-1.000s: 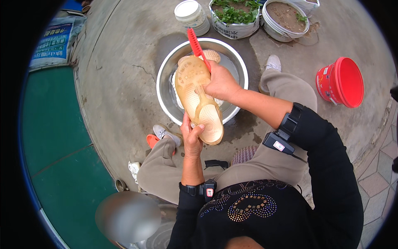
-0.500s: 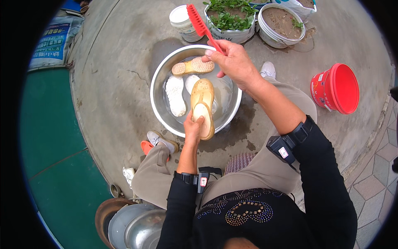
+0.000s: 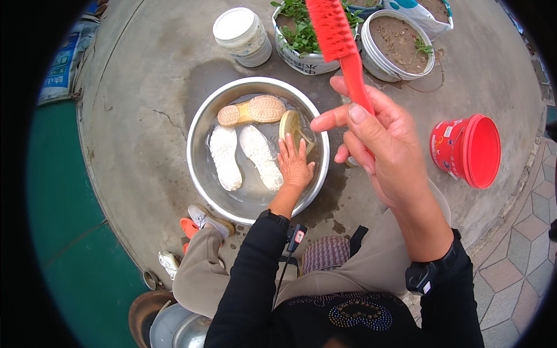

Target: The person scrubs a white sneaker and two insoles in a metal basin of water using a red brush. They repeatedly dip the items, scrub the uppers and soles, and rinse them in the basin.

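Observation:
A steel basin (image 3: pixel 201 177) holds shallow water, two white shoes (image 3: pixel 226 162), a tan shoe with its sole up (image 3: pixel 262 109) and a yellowish-tan sandal (image 3: pixel 290 125) at its right side. My left hand (image 3: pixel 295 167) reaches into the basin with its fingers spread, their tips at the tan sandal. My right hand (image 3: pixel 383 145) is raised nearer the camera, to the right of the basin, closed loosely round the handle of a red brush (image 3: pixel 332 32), bristles upward.
A white lidded tub (image 3: pixel 242 38), leafy planters (image 3: pixel 304 32) and a soil bucket (image 3: pixel 394 52) stand behind the basin. A red bucket (image 3: pixel 467 151) is at the right. Orange sandals (image 3: pixel 189 228) lie by my feet; stacked basins (image 3: pixel 143 316) sit at lower left, beside a green board (image 3: pixel 69 185).
My left hand has moved forward into the basin with the tan sandal, and its fingers have spread. My right hand has moved right and toward the camera with the brush, away from the sandal.

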A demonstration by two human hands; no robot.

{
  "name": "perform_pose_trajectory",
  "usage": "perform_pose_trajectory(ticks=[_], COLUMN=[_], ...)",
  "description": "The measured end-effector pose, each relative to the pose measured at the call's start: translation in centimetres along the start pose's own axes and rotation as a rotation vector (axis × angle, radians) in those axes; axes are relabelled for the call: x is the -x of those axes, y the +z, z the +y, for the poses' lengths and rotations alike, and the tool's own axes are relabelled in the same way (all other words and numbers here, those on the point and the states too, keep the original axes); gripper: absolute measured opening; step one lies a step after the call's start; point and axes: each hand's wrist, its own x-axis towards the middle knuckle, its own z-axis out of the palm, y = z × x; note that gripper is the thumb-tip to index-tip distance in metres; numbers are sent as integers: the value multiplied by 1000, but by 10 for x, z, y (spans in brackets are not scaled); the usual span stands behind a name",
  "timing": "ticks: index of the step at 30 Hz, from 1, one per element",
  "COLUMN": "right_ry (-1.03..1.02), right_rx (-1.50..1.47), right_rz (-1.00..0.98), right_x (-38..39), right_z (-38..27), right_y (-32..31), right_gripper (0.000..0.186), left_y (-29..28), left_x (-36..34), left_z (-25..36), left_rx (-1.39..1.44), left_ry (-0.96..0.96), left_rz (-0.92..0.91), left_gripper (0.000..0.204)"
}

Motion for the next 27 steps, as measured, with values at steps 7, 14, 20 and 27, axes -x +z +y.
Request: perform_pose_trajectory(ticks=[7, 14, 20, 27], right_ry=[54, 91, 88, 108], right_rx=[-114, -136, -114, -38], right_rz=[-72, -81, -101, -141], right_x=[8, 7, 6, 3], right_z=[-11, -8, -3, 6], right_y=[9, 15, 20, 24], right_gripper=[56, 59, 57, 53], left_y=[-6, 8, 32, 36], left_x=[-25, -25, -8, 6], left_z=[-23, -23, -47, -62], left_rx=[-115, -122, 107, 206], left_ry=[-198, -269, -198, -429], left_rz=[-518, -367, -164, -228], left_gripper=[98, 94, 85, 82])
